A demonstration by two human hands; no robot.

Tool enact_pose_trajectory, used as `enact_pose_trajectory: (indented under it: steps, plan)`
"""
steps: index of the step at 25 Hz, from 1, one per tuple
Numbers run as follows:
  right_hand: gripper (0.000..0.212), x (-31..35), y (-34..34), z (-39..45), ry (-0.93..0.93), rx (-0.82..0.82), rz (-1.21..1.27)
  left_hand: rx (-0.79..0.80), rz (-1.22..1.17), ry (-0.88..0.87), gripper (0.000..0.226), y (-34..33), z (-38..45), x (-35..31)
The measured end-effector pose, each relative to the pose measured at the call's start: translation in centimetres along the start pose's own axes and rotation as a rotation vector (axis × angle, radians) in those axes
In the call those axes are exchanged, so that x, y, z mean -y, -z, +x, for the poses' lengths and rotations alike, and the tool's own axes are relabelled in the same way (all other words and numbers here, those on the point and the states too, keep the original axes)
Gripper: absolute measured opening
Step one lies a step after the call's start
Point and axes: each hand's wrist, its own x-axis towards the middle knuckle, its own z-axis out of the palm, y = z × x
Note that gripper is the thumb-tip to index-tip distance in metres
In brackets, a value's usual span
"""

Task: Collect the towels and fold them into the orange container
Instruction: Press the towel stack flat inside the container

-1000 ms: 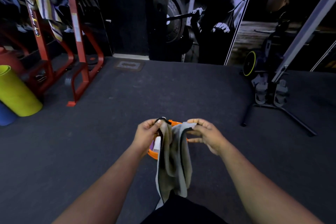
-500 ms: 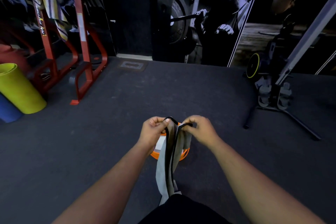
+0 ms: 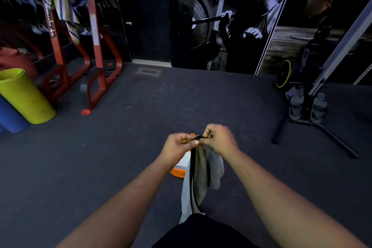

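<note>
Mid-fold: left hand (image 3: 178,145) and right hand (image 3: 218,141) pinch together the top edge of the grey black-trimmed towel (image 3: 203,171), hanging over the orange plastic container (image 3: 177,173). Next, probably halve again, lower inside.

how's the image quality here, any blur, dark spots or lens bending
Head view: dim room, the back wall nearly black; wide-angle bending bows the red rack and the slanted pole at the edges; both hands and the grey towel are fairly sharp, while the orange container is mostly hidden behind them.
</note>
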Motion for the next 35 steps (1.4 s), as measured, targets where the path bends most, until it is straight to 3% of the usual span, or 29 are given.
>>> enact_pose_trajectory:
  steps: [4, 7, 9, 13, 15, 16, 18, 20, 22, 25, 26, 27, 28, 30, 31, 33, 35]
  plan:
    - [0.035, -0.7, 0.0, -0.4, 0.080, 0.085, -0.038, -0.071, 0.136, -0.063, 0.010, 0.7, 0.5, -0.4]
    - [0.046, -3.4, 0.2, -1.5, 0.088, 0.303, -0.426, -0.315, 0.204, -0.118, 0.010, 3.1, 1.6, -0.2]
    - [0.045, -5.6, 0.8, -2.4, 0.012, 0.363, -0.659, -0.505, 0.302, -0.137, 0.012, 5.6, 2.5, -0.4]
    - [0.045, -6.5, 2.5, -2.1, -0.136, 0.128, -0.827, -0.629, 0.566, -0.054, 0.023, 8.2, 3.0, -0.7]
    - [0.031, -5.5, 3.8, -0.9, -0.150, -0.029, -0.715, -0.681, 0.439, 0.040, 0.025, 7.5, 3.7, -0.7]
    - [0.021, -4.9, 4.4, -0.4, -0.128, -0.125, -0.547, -0.705, 0.265, 0.093, 0.025, 6.7, 4.0, -1.5]
    - [0.027, -3.1, 5.7, 0.3, -0.102, -0.319, 0.001, -0.757, -0.193, 0.124, 0.029, 4.9, 4.8, -3.9]
    - [0.029, -0.9, 7.5, 0.9, -0.078, -0.450, 0.574, -0.723, -0.262, -0.008, 0.030, 3.5, 5.1, -6.8]
    - [0.025, 0.8, 9.7, 1.4, -0.055, -0.494, 0.760, -0.490, 0.054, -0.231, 0.024, 3.0, 4.6, -10.1]
    - [0.016, 1.0, 11.4, 1.9, -0.020, -0.461, 0.546, 0.017, 1.023, -0.304, 0.051, 3.9, 5.3, -11.9]
    - [0.017, 0.9, 11.3, 2.0, -0.017, -0.455, 0.493, 0.076, 1.251, -0.302, 0.045, 4.4, 5.5, -11.9]
    - [0.020, 1.0, 11.1, 1.9, -0.010, -0.466, 0.495, 0.061, 1.284, -0.307, 0.031, 4.7, 5.8, -11.9]
    - [0.025, 1.3, 10.9, 1.5, -0.006, -0.479, 0.548, 0.029, 1.129, -0.289, 0.027, 4.8, 5.8, -12.0]
    - [0.044, 1.2, 10.5, 0.5, 0.048, -0.421, 0.798, 0.049, 0.522, -0.149, 0.016, 4.1, 5.1, -12.6]
    - [0.059, 0.6, 9.9, 0.1, 0.075, -0.291, 0.888, 0.094, 0.246, -0.106, 0.009, 3.1, 4.1, -13.5]
    - [0.082, 0.3, 8.3, -1.6, 0.053, 0.050, 0.785, 0.096, -0.028, -0.108, 0.017, 1.0, 3.3, -15.3]
    - [0.058, 0.7, 5.6, -2.8, 0.040, 0.227, 0.662, 0.009, -0.192, -0.103, 0.026, -0.8, 3.7, -17.0]
